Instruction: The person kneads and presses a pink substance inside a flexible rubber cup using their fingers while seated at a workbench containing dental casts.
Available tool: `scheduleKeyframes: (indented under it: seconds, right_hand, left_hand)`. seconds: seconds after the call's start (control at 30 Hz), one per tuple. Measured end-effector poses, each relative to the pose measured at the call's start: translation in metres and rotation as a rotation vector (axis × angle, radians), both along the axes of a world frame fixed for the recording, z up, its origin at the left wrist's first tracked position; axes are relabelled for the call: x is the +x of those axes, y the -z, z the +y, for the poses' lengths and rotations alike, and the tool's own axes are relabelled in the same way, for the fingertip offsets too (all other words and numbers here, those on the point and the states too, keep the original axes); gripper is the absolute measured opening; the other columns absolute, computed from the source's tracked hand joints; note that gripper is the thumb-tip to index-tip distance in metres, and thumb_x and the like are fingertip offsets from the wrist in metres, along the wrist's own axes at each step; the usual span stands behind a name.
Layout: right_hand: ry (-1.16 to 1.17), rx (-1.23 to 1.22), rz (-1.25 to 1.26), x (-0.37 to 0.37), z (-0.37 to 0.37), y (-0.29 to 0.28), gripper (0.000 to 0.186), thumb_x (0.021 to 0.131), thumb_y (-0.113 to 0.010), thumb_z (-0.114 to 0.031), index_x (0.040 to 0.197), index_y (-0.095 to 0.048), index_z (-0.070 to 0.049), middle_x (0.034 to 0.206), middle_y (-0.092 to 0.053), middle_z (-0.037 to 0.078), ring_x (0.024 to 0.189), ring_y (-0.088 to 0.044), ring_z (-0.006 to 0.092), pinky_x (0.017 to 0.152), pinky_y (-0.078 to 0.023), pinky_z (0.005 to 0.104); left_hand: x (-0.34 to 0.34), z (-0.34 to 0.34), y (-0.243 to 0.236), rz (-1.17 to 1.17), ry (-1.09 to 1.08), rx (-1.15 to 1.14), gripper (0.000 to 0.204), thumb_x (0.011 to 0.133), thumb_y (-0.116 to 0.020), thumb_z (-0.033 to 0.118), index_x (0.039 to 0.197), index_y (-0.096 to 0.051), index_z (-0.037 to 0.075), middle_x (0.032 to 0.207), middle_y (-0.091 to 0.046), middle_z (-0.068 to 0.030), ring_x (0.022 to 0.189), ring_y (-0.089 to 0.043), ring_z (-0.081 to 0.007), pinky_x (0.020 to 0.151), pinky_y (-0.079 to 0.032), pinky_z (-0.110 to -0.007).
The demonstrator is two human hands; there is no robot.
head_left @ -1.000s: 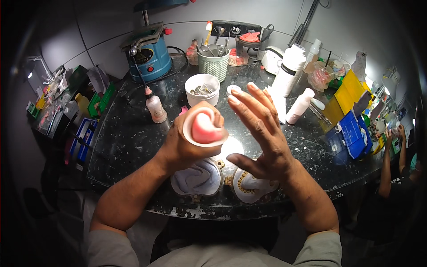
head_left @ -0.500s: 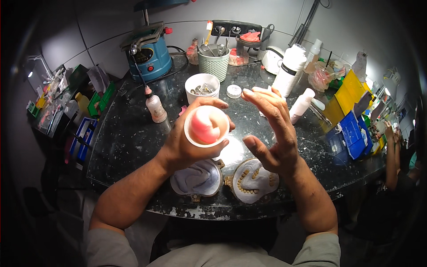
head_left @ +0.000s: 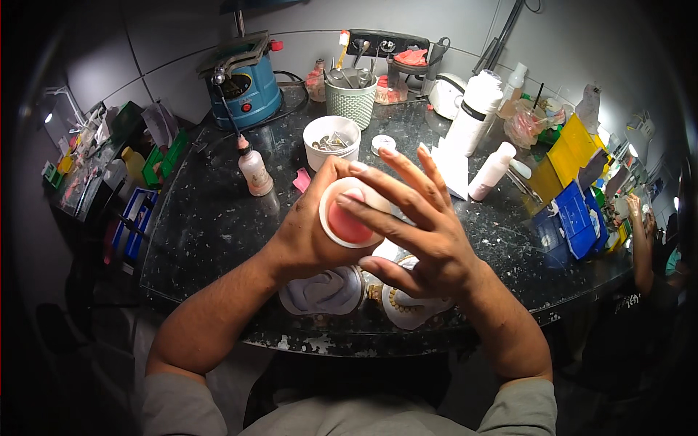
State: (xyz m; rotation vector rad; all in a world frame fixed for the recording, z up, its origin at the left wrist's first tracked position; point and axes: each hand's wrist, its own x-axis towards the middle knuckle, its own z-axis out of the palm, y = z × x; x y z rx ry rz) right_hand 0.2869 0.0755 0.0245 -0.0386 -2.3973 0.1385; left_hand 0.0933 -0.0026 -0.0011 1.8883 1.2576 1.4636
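Note:
My left hand (head_left: 302, 231) is wrapped round a small white cup (head_left: 325, 224), its mouth tilted toward me. Inside sits a lump of smooth pink, dough-like material (head_left: 349, 227). My right hand (head_left: 440, 243) is spread over the cup with nothing held in it; one finger reaches across the mouth to the pink lump, though whether it touches I cannot tell. Below my hands, near the table's front edge, lie two plaster dental models. The left model (head_left: 320, 294) has a bluish-grey arch, while the right model (head_left: 411, 312), partly hidden by my right hand, carries a row of yellowish teeth.
Beyond my hands stand a white tub (head_left: 329, 156) of small metal parts, a green tool pot (head_left: 351, 105) and a blue machine (head_left: 251, 98). A dropper bottle (head_left: 254, 174) is at left; white bottles (head_left: 471, 120) and blue bins (head_left: 574, 225) at right. Another person's arm (head_left: 642, 251) shows far right.
The cup has moved slightly right and tilted, and the pink lump looks lower in it. My right hand has come left, its fingers now over the cup's mouth.

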Motion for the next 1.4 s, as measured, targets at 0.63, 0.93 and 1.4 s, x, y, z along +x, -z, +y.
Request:
scheduleKeyframes:
  seconds: [0.63,0.93,1.4]
  right_hand:
    - [-0.029,-0.056,0.182,0.005,0.013,0.001,0.072,0.079,-0.079,-0.034,0.141,-0.054,-0.008,0.140,-0.055,0.013,0.136,-0.047,0.0318,0.119,-0.022,0.0548]
    - [-0.033,-0.025,0.162,0.006,0.010,0.000,0.067,0.079,-0.079,-0.031,0.138,-0.057,-0.010,0.139,-0.057,0.010,0.134,-0.049,0.0297,0.120,-0.021,0.0554]
    - [0.007,0.020,0.068,0.002,0.003,0.001,0.059,0.088,-0.071,-0.041,0.141,-0.056,-0.022,0.149,-0.049,0.009,0.144,-0.037,0.0324,0.122,-0.014,0.0564]
  left_hand:
    - [-0.008,0.001,0.003,-0.010,0.051,-0.007,0.030,0.075,-0.074,0.003,0.083,-0.046,0.008,0.078,-0.056,0.0005,0.071,-0.052,-0.0109,0.067,-0.046,-0.028]
    - [0.001,-0.002,-0.006,0.022,-0.009,0.005,0.060,0.077,-0.085,0.015,0.125,-0.051,0.005,0.110,-0.062,-0.0051,0.105,-0.061,-0.0123,0.091,-0.049,-0.028]
    - [0.002,-0.002,-0.002,0.037,-0.030,0.039,0.069,0.073,-0.085,0.016,0.129,-0.046,0.006,0.114,-0.062,-0.0095,0.108,-0.063,-0.0187,0.093,-0.051,-0.033]
